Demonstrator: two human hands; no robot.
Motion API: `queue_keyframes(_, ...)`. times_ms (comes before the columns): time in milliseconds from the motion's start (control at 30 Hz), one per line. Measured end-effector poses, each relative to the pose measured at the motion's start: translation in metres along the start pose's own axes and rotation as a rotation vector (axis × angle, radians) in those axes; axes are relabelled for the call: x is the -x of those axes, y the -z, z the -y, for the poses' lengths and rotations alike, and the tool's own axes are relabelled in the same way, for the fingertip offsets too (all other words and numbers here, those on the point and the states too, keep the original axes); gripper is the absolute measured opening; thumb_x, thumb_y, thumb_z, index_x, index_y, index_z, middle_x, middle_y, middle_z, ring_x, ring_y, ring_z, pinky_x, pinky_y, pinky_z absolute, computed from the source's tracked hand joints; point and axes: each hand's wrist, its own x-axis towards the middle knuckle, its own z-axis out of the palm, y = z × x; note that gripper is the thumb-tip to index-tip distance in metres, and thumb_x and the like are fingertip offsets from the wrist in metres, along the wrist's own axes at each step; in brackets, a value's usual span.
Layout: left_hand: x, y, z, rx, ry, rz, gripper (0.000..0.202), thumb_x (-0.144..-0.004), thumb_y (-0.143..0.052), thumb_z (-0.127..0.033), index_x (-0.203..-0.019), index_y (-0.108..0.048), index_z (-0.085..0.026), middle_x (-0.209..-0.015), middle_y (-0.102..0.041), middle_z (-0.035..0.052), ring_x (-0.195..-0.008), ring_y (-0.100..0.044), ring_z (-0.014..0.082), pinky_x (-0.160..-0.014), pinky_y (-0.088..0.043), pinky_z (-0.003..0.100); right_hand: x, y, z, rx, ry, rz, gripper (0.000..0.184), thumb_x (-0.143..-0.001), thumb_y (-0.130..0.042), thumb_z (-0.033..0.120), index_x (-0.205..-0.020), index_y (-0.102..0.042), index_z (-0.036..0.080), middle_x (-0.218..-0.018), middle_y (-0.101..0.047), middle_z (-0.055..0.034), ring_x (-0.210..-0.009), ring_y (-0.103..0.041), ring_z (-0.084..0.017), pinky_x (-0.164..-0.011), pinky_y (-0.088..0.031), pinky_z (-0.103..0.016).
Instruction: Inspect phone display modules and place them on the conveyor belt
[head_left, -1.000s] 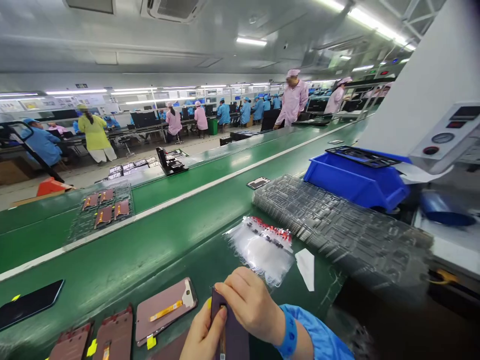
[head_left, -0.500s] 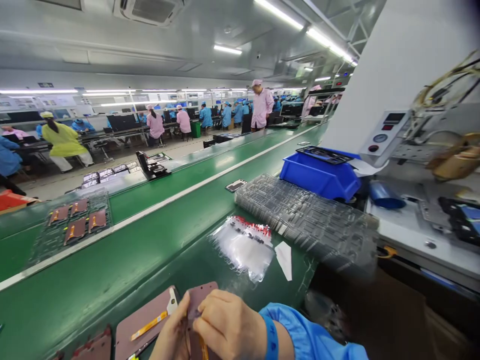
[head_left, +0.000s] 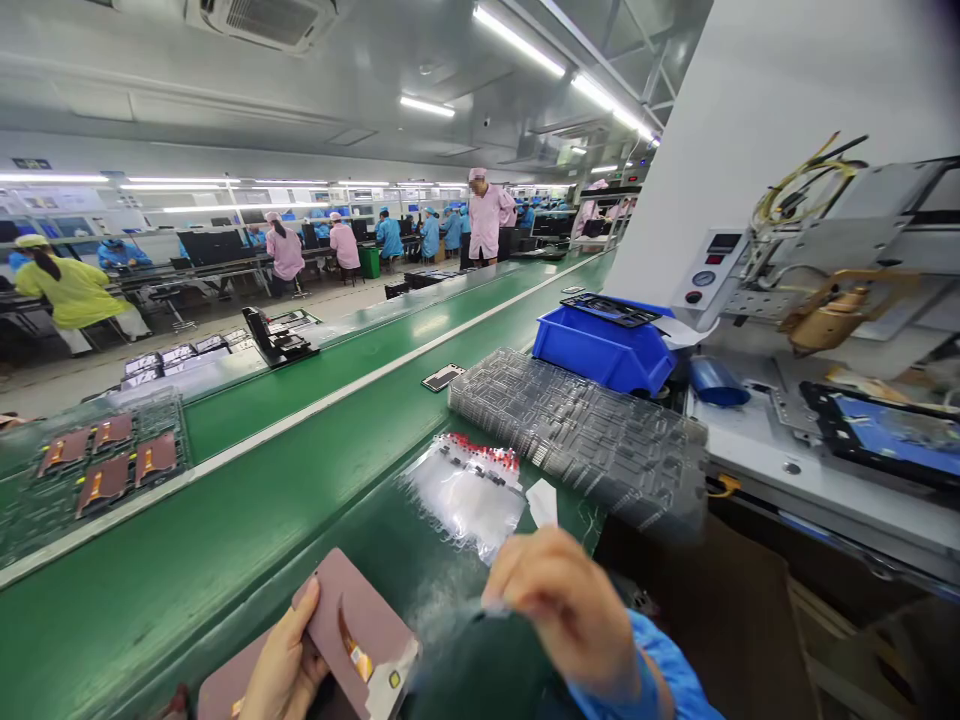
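My left hand (head_left: 281, 665) is shut on a phone screen panel (head_left: 352, 625) with a mauve back and an orange flex cable. Another mauve panel (head_left: 232, 685) lies partly under that hand at the bottom edge. My right hand (head_left: 559, 610), in a blue sleeve and wristband, pinches its fingertips together above the green belt. A thin clear film (head_left: 450, 625) seems to trail from those fingertips, though it is blurred. Just beyond that hand are a plastic bag of films with red tabs (head_left: 465, 490) and a white paper slip (head_left: 541, 503).
A stack of clear plastic trays (head_left: 577, 435) and a blue bin (head_left: 600, 350) stand on the right. A machine with a blue-lit screen (head_left: 885, 430) is further right. Panels lie in a tray (head_left: 105, 465) on the left. Co-workers (head_left: 487, 220) sit and stand beyond the belt.
My view has swung left. My hands, together on the panel before, have moved apart: the right went up and right, while the left holds the panel, now tilted, further left.
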Motion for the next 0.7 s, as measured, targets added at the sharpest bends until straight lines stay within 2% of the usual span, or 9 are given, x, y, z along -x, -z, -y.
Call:
queue_keyframes(33, 0.001, 0.0, -0.001, 0.005, -0.021, -0.015, 0.007, -0.087, -0.062, -0.012, -0.093, -0.066, -0.014, -0.068, -0.075, 0.0018, -0.053, -0.07, 0.016, -0.049, -0.059, 0.026, -0.003, 0.012, -0.011, 0.051, -0.098, -0.049, 0.021, -0.101, -0.045, 0.031, -0.091, -0.061, 0.022, -0.076, -0.063, -0.0035, -0.069, -0.064, -0.017, -0.064, -0.053, -0.033)
queue_keyframes(100, 0.004, -0.001, -0.004, -0.001, -0.052, -0.011, 0.01, -0.089, -0.058, -0.01, -0.094, -0.065, -0.016, -0.068, -0.075, 0.0, -0.053, -0.07, 0.0151, -0.048, -0.059, 0.025, -0.007, 0.036, -0.043, 0.252, -0.349, -0.068, 0.028, -0.098, -0.05, 0.038, -0.079, -0.061, 0.022, -0.075, -0.063, -0.0028, -0.073, -0.063, -0.018, -0.07, -0.052, -0.034)
queue_keyframes(200, 0.012, -0.003, -0.007, -0.023, -0.06, 0.026, 0.012, -0.089, -0.058, -0.011, -0.098, -0.064, -0.016, -0.071, -0.076, 0.0012, -0.057, -0.072, 0.0177, -0.05, -0.06, 0.027, -0.008, 0.061, -0.106, 0.326, -0.515, -0.04, 0.027, -0.098, -0.048, 0.04, -0.086, -0.061, 0.019, -0.076, -0.066, -0.0028, -0.074, -0.066, -0.018, -0.071, -0.054, -0.033)
queue_keyframes(300, 0.021, -0.004, -0.011, -0.045, -0.065, 0.057, 0.015, -0.087, -0.06, -0.013, -0.102, -0.064, -0.017, -0.071, -0.077, 0.002, -0.06, -0.074, 0.0203, -0.051, -0.061, 0.028, -0.001, 0.07, -0.165, 0.443, -0.653, -0.019, 0.025, -0.096, -0.056, 0.039, -0.09, -0.063, 0.015, -0.08, -0.066, -0.001, -0.072, -0.065, -0.016, -0.071, -0.054, -0.034)
queue_keyframes(400, 0.03, -0.006, -0.015, -0.021, -0.071, 0.083, 0.017, -0.085, -0.064, -0.015, -0.102, -0.064, -0.017, -0.074, -0.077, 0.0018, -0.063, -0.074, 0.0201, -0.055, -0.062, 0.028, 0.01, 0.067, -0.199, 0.55, -0.752, -0.01, 0.021, -0.094, -0.061, 0.035, -0.101, -0.064, 0.015, -0.099, -0.067, -0.0039, -0.085, -0.065, -0.018, -0.079, -0.055, -0.038)
queue_keyframes(467, 0.036, -0.007, -0.017, -0.006, -0.081, 0.077, 0.014, -0.086, -0.063, -0.015, -0.1, -0.064, -0.016, -0.073, -0.077, 0.0023, -0.064, -0.074, 0.0197, -0.058, -0.063, 0.028, 0.016, 0.065, -0.206, 0.582, -0.791, -0.02, 0.021, -0.094, -0.062, 0.033, -0.106, -0.063, 0.016, -0.109, -0.065, -0.0056, -0.095, -0.064, -0.021, -0.085, -0.053, -0.042)
queue_keyframes(533, 0.041, -0.008, -0.019, 0.005, -0.101, 0.076, 0.013, -0.087, -0.061, -0.016, -0.1, -0.064, -0.015, -0.072, -0.076, 0.0024, -0.063, -0.073, 0.0188, -0.058, -0.062, 0.027, 0.019, 0.064, -0.203, 0.578, -0.81, -0.045, 0.023, -0.092, -0.063, 0.032, -0.109, -0.062, 0.016, -0.117, -0.062, -0.0073, -0.107, -0.059, -0.025, -0.093, -0.048, -0.048)
queue_keyframes(633, 0.048, -0.011, -0.02, 0.04, -0.119, 0.093, 0.014, -0.088, -0.062, -0.02, -0.101, -0.064, -0.016, -0.073, -0.075, 0.0011, -0.061, -0.071, 0.0159, -0.057, -0.061, 0.026, 0.017, 0.062, -0.186, 0.484, -0.811, -0.077, 0.032, -0.088, -0.065, 0.035, -0.112, -0.061, 0.014, -0.125, -0.055, -0.0152, -0.12, -0.048, -0.033, -0.102, -0.037, -0.055)
queue_keyframes(700, 0.052, -0.015, -0.02, 0.06, -0.108, 0.094, 0.014, -0.087, -0.064, -0.024, -0.099, -0.064, -0.016, -0.071, -0.073, 0.0004, -0.059, -0.07, 0.0149, -0.056, -0.06, 0.025, 0.014, 0.054, -0.167, 0.344, -0.813, -0.041, 0.04, -0.085, -0.066, 0.044, -0.111, -0.061, 0.014, -0.122, -0.056, -0.0186, -0.116, -0.049, -0.035, -0.1, -0.036, -0.055)
